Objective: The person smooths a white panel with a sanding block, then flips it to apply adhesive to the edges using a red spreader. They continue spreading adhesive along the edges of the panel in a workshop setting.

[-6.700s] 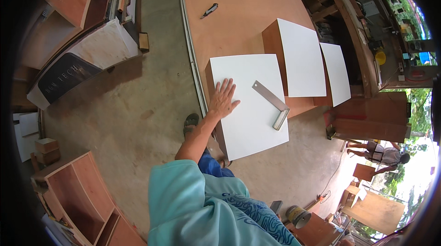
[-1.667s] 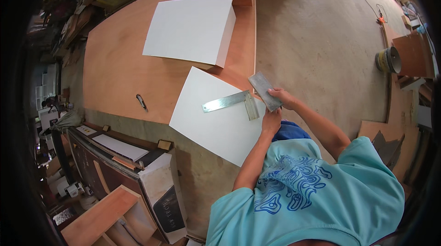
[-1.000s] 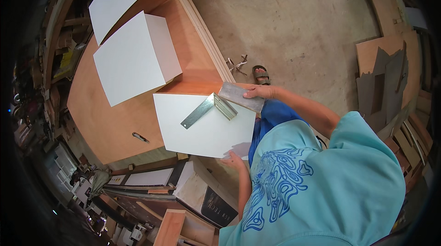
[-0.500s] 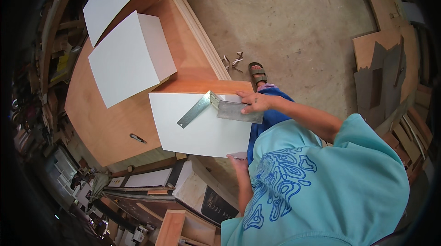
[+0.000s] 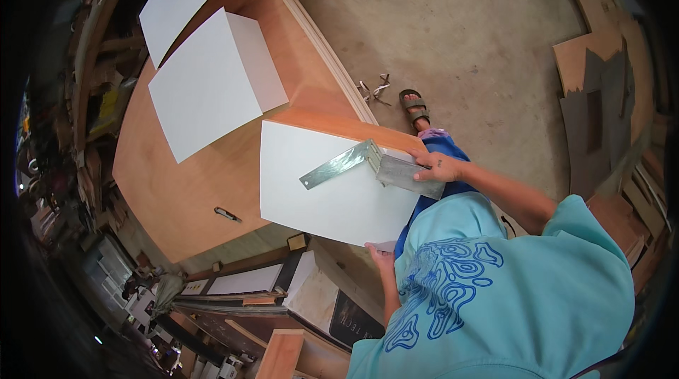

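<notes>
A white-faced wooden box (image 5: 318, 209) is between my two hands, its far end over the plywood and its near end by my body. On its white top lies a tool with a flat metal blade (image 5: 336, 164), probably a try square. A grey rectangular block (image 5: 407, 172) adjoins its thicker end. My right hand (image 5: 440, 166) is closed at the box's right edge, with the thumb over the grey block; the fingertips are partly hidden. At the near left corner my left hand (image 5: 382, 260) grips the box, thumb on top and fingers hidden below.
Stacked plywood sheets (image 5: 191, 198) carry two more white boxes (image 5: 205, 89) and a utility knife (image 5: 228, 214). A dark-sided cabinet (image 5: 332, 301) stands at the lower left. Grey and brown offcuts (image 5: 594, 117) lie at the right. A tangled strip (image 5: 375, 87) is on the concrete floor.
The white-faced box has turned slightly clockwise, carrying the metal-bladed tool and grey block with it. Both hands have kept their places at its edges. The whole view has shifted a little.
</notes>
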`<action>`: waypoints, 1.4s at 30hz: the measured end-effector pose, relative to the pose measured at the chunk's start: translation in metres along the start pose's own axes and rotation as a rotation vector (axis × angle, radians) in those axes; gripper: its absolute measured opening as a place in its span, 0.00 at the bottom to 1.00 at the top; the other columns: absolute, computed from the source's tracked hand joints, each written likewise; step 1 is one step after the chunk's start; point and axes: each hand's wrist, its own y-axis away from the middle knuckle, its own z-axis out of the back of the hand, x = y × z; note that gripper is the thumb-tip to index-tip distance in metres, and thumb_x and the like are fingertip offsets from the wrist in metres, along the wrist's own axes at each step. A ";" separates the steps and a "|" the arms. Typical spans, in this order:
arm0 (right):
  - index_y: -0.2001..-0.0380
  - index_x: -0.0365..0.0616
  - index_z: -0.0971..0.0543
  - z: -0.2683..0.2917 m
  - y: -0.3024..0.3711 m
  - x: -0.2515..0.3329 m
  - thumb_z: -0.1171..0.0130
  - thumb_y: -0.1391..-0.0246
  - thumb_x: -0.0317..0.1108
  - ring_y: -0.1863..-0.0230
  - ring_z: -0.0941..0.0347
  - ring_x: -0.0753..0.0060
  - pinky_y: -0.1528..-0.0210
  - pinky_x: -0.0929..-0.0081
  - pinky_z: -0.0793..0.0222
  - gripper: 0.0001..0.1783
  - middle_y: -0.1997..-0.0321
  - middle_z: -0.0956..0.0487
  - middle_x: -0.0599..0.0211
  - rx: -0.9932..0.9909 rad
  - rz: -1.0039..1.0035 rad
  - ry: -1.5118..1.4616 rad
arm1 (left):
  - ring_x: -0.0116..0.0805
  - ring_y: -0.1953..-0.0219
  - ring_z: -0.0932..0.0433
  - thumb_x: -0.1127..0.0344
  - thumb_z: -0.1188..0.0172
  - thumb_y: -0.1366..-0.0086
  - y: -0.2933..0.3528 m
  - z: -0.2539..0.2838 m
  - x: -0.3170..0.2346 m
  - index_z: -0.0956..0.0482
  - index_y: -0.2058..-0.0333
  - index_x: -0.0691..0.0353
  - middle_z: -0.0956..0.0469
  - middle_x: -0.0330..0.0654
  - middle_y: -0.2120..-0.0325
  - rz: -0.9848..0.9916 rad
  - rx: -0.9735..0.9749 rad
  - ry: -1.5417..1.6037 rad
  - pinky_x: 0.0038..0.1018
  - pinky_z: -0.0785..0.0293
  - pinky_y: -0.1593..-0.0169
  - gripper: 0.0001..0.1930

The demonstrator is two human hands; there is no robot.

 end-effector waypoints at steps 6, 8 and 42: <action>0.53 0.26 0.26 -0.051 0.005 0.004 0.44 0.45 0.44 0.32 0.46 0.64 0.35 0.69 0.48 0.27 0.27 0.48 0.55 -0.116 -0.038 -0.084 | 0.44 0.52 0.27 0.38 0.41 0.40 -0.006 0.009 -0.020 0.31 0.45 0.66 0.26 0.49 0.53 -0.092 -0.022 0.057 0.40 0.28 0.49 0.38; 0.51 0.26 0.26 -0.073 0.002 -0.005 0.44 0.45 0.42 0.34 0.45 0.65 0.36 0.70 0.48 0.27 0.27 0.49 0.59 -0.182 -0.003 -0.085 | 0.42 0.60 0.23 0.44 0.33 0.44 -0.020 0.021 -0.037 0.24 0.55 0.73 0.22 0.48 0.64 -0.086 -0.036 0.043 0.37 0.26 0.54 0.33; 0.42 0.34 0.32 0.020 -0.205 0.178 0.52 0.40 0.52 0.35 0.40 0.54 0.36 0.63 0.43 0.33 0.34 0.37 0.51 -0.099 0.241 0.452 | 0.50 0.36 0.43 0.43 0.56 0.30 -0.025 0.008 -0.067 0.44 0.36 0.59 0.42 0.46 0.38 -0.229 0.121 0.249 0.56 0.51 0.34 0.32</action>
